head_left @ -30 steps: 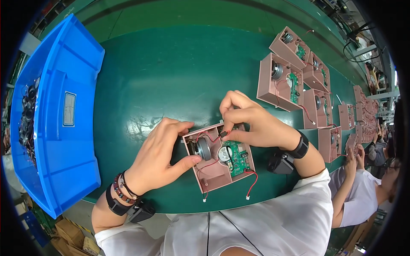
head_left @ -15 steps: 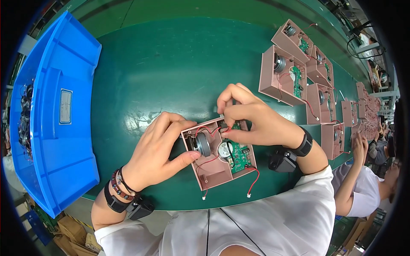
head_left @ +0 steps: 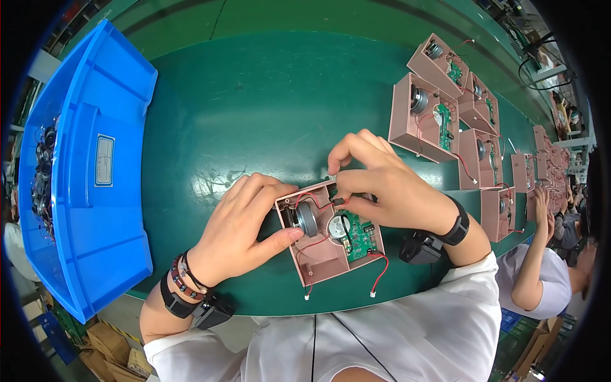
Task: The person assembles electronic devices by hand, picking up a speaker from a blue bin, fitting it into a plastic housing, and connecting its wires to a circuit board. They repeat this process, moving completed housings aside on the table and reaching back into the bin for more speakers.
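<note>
A pink open box (head_left: 324, 270) lies on the table in front of me. Inside it are a round speaker (head_left: 307, 219) on the left and a green circuit board (head_left: 361, 239) on the right, beside a round silver part (head_left: 338, 226). My left hand (head_left: 238, 226) grips the box's left side, thumb by the speaker and fingers along the far edge. Over the far right corner, my right hand (head_left: 388, 184) pinches thin red and black wires (head_left: 318, 198) near a small black piece (head_left: 339, 201). Its fingers partly hide the board. Two leads with white plugs hang off the near edge.
A large blue bin (head_left: 121, 216) with dark coiled parts (head_left: 46, 165) stands at the left. Several similar pink boxes (head_left: 407, 121) with speakers and boards stand at the right. Farther right, a co-worker's arm (head_left: 534, 267) reaches toward more boxes.
The whole view has shifted slightly. My right fingertips have moved a little, and the black piece on the wires now shows more clearly beside them. My left hand keeps its grip.
</note>
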The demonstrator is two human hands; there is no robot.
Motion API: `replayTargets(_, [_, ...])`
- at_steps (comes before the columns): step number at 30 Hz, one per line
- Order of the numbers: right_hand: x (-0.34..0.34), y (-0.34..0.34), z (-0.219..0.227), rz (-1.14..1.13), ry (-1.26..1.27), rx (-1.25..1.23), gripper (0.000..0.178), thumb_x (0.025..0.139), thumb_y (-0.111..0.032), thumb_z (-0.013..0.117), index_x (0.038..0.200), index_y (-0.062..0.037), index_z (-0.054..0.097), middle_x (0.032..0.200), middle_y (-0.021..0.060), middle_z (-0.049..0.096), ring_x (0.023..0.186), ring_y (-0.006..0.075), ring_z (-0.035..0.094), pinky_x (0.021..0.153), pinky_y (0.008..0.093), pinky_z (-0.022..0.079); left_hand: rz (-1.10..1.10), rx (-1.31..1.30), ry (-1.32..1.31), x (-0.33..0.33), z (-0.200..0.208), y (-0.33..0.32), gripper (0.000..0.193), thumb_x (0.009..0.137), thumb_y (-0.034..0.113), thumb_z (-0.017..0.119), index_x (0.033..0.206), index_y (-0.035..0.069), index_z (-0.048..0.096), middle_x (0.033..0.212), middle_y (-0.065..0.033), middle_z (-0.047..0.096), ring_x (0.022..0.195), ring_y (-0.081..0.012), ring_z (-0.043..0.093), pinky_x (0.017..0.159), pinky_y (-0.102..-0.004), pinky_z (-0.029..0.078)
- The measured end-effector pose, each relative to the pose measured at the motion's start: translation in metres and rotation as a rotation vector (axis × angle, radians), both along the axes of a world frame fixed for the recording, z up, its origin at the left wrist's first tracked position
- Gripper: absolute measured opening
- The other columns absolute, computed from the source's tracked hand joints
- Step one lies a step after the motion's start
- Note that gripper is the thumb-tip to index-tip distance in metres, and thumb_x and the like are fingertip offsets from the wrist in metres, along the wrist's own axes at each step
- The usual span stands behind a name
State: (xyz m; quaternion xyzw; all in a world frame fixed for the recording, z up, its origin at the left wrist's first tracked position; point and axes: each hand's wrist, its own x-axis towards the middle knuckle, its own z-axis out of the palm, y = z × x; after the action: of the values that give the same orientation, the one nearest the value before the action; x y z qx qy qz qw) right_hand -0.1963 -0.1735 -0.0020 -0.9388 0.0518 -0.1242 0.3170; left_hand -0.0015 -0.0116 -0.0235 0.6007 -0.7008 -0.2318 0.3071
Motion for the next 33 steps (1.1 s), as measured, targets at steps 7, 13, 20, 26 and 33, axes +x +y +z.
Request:
replayTargets(7, [-0.002,0.021,0.006,-0.115,0.011,-0.129,0.017,0.067,-0.003,0.069,0.072,-0.0078,0.054,0.099,0.0027,0.051,0.091,0.0222,0.047,0.081,0.0355,0.033,0.002,0.01,0.008,-0.002,-0.001,0.0,0.045,0.081,0.032,0.067,0.112,0.002,0.057,0.105,-0.0125,0.055,0.094,-0.0303,0.053,0.084,-0.038,0.042])
replayTargets(13, [-0.003,0.026,0.005,-0.193,-0.014,-0.156,0.017,0.068,-0.002,0.069,0.074,-0.0085,0.055,0.102,0.0024,0.053,0.092,0.0225,0.048,0.085,0.0374,0.032,-0.006,0.024,0.026,-0.002,0.001,-0.003,0.044,0.081,0.032,0.067,0.112,0.002,0.057,0.105,-0.0127,0.056,0.095,-0.0302,0.053,0.085,-0.0379,0.042])
replayTargets(20, [-0.004,0.021,0.004,-0.123,-0.033,-0.185,0.016,0.07,0.0,0.069,0.076,-0.0093,0.057,0.107,0.0028,0.054,0.095,0.0232,0.049,0.088,0.0395,0.033,-0.019,0.011,0.023,-0.001,0.0,-0.003,0.044,0.082,0.032,0.066,0.113,0.002,0.057,0.106,-0.0129,0.056,0.096,-0.0303,0.053,0.085,-0.0379,0.042])
replayTargets(26, [-0.002,0.02,0.003,-0.117,-0.076,-0.159,0.017,0.07,-0.002,0.07,0.077,-0.0095,0.057,0.107,0.0024,0.054,0.095,0.0234,0.049,0.086,0.0381,0.035,-0.027,0.018,0.01,0.0,0.0,-0.003,0.045,0.083,0.033,0.065,0.114,0.002,0.056,0.106,-0.0133,0.056,0.096,-0.0306,0.053,0.086,-0.038,0.042])
replayTargets(33, [-0.003,0.009,0.014,-0.034,-0.097,-0.055,0.015,0.073,-0.003,0.069,0.081,-0.0085,0.058,0.099,0.0033,0.058,0.089,0.0236,0.052,0.08,0.0355,0.039,-0.009,0.012,0.025,-0.002,0.0,-0.002,0.046,0.082,0.032,0.066,0.114,0.001,0.056,0.106,-0.0139,0.056,0.096,-0.0307,0.053,0.085,-0.0378,0.042])
